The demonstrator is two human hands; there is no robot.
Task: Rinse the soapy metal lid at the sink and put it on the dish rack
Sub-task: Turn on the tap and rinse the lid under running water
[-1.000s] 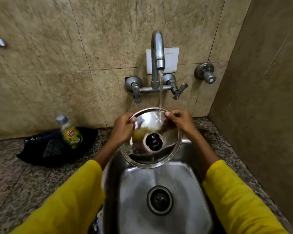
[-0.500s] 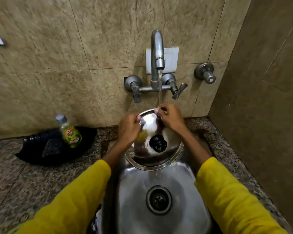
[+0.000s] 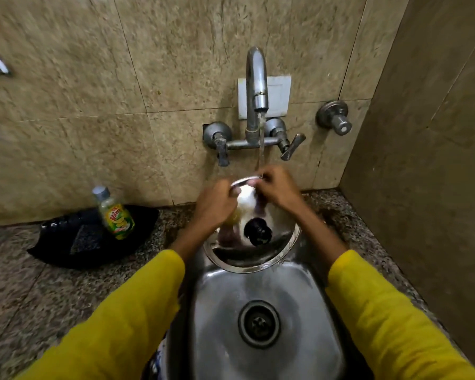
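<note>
A round metal lid (image 3: pixel 255 255) with a black knob (image 3: pixel 257 232) is held tilted over the steel sink (image 3: pixel 258 292), its top edge under the running tap (image 3: pixel 257 78). My left hand (image 3: pixel 217 205) grips the lid's upper left rim. My right hand (image 3: pixel 279 187) holds the upper rim right beside it, under the water stream. The lid's knob side faces me. No dish rack is in view.
A dish soap bottle (image 3: pixel 115 213) stands on a black tray (image 3: pixel 88 237) on the granite counter at the left. Tap handles (image 3: pixel 287 144) and a wall valve (image 3: pixel 335 117) sit on the tiled wall. A side wall closes in at the right.
Both hands have slid together toward the lid's top edge, and the lid has tipped more upright beneath the stream.
</note>
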